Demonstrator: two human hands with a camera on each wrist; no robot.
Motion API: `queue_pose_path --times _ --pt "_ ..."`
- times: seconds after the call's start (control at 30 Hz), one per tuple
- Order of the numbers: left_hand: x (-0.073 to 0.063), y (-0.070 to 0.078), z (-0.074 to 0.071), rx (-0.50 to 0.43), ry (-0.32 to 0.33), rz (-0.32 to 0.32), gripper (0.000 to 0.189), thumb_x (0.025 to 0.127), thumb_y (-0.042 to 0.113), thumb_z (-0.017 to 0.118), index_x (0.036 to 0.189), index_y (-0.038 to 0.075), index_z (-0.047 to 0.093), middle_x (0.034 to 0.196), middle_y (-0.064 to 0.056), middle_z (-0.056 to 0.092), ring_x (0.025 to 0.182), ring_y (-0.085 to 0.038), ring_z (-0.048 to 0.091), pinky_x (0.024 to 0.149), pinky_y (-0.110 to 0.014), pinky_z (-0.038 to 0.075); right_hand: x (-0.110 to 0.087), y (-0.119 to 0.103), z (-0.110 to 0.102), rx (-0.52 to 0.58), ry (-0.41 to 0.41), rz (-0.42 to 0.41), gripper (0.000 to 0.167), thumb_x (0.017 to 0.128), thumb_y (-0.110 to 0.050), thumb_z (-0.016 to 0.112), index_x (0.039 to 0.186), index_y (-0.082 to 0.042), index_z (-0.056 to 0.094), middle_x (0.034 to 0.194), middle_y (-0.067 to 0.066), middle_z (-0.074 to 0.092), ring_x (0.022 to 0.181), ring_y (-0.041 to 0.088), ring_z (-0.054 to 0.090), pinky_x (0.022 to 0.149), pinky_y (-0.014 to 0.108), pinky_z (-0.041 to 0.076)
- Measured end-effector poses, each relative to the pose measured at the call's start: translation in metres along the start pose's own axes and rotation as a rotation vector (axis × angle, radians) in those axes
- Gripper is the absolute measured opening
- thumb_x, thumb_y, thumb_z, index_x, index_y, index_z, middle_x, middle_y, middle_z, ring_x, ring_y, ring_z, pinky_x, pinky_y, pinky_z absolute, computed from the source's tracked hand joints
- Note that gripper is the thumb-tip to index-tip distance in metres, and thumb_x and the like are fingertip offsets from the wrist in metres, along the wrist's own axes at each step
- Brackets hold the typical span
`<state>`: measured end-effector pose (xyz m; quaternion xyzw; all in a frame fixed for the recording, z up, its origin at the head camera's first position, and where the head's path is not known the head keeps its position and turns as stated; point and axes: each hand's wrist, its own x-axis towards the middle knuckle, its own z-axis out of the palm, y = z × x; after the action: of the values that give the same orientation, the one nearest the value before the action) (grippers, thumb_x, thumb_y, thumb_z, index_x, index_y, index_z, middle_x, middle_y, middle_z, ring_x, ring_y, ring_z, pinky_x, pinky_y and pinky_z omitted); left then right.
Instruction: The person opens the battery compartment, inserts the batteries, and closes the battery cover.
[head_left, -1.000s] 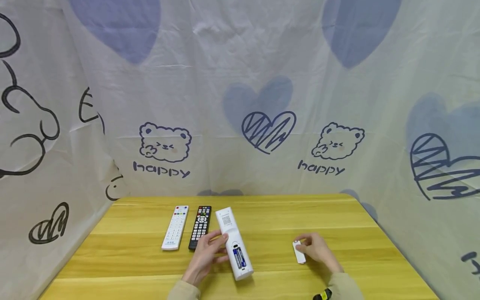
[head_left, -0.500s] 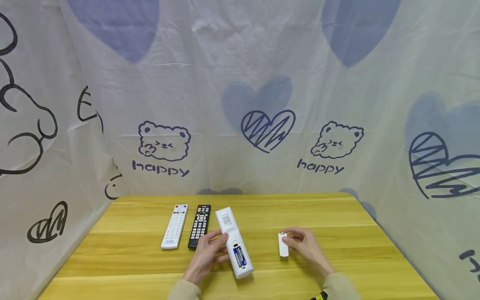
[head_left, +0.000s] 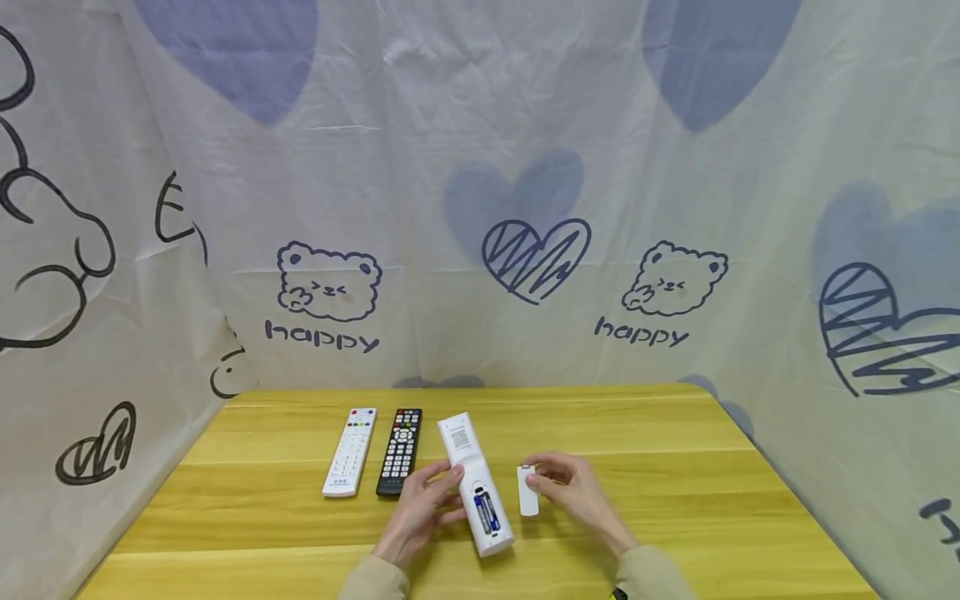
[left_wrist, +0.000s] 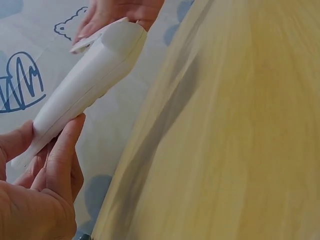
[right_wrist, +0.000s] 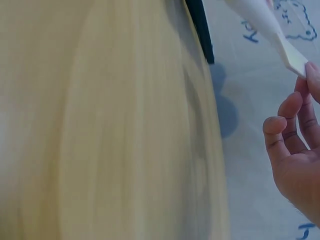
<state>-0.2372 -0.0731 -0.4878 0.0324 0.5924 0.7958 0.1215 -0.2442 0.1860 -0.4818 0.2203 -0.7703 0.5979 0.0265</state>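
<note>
In the head view my left hand (head_left: 420,504) grips a white remote control (head_left: 470,467) by its left side, back facing up. Its battery compartment is uncovered, and two blue-and-dark batteries (head_left: 487,512) lie side by side in it. Just to the right, my right hand (head_left: 577,492) pinches a small white battery cover (head_left: 528,492) between thumb and fingers. A narrow gap parts the cover from the remote there. From the left wrist view, the left thumb and fingers (left_wrist: 65,155) clasp the remote's far end from both sides.
Left of the hands, a white remote (head_left: 350,452) and a black remote (head_left: 400,452) lie face up on the wooden table (head_left: 675,433). A printed cloth (head_left: 450,108) hangs behind the table and along its sides.
My right hand has carried the battery cover leftward to beside the held remote, turning it more upright. The left hand and its remote have shifted slightly right.
</note>
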Motion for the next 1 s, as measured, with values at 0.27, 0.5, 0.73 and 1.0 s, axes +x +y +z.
queue_pose_path --times 0.27,0.5,0.73,1.0 --pt "0.002 -0.004 0.003 -0.002 0.005 -0.014 0.063 0.1 0.02 0.062 0.147 -0.012 0.035 0.089 0.001 0.073 0.075 -0.009 0.069 0.072 -0.027 0.065 0.004 -0.006 0.023 0.011 -0.051 -0.072 0.026 0.093 -0.005 0.069 0.114 0.01 0.066 0.093 0.032 0.067 0.078 -0.002 0.061 0.069 0.017 0.054" --pt "0.002 -0.005 0.006 -0.005 -0.016 -0.02 0.066 0.1 0.022 0.062 0.148 -0.012 0.033 0.092 0.0 0.074 0.077 -0.01 0.07 0.074 -0.027 0.065 0.005 -0.009 0.034 0.027 -0.069 -0.095 0.026 0.09 -0.003 0.07 0.111 0.01 0.067 0.09 0.033 0.066 0.076 -0.003 0.06 0.067 0.017 0.054" --pt "0.001 -0.004 0.007 0.0 -0.029 -0.029 0.067 0.101 0.022 0.062 0.149 -0.013 0.031 0.093 0.0 0.074 0.078 -0.01 0.071 0.072 -0.025 0.064 0.005 -0.01 0.041 0.039 -0.1 -0.108 0.023 0.09 -0.004 0.071 0.109 0.009 0.068 0.084 0.029 0.062 0.071 -0.003 0.054 0.06 0.013 0.045" --pt "0.002 -0.004 0.006 0.001 -0.051 -0.037 0.065 0.102 0.022 0.06 0.149 -0.012 0.031 0.094 0.0 0.075 0.078 -0.009 0.071 0.072 -0.026 0.064 0.002 -0.013 0.043 -0.01 -0.096 -0.084 0.022 0.09 -0.01 0.073 0.108 0.002 0.071 0.082 0.012 0.064 0.065 -0.001 0.042 0.057 0.015 0.038"
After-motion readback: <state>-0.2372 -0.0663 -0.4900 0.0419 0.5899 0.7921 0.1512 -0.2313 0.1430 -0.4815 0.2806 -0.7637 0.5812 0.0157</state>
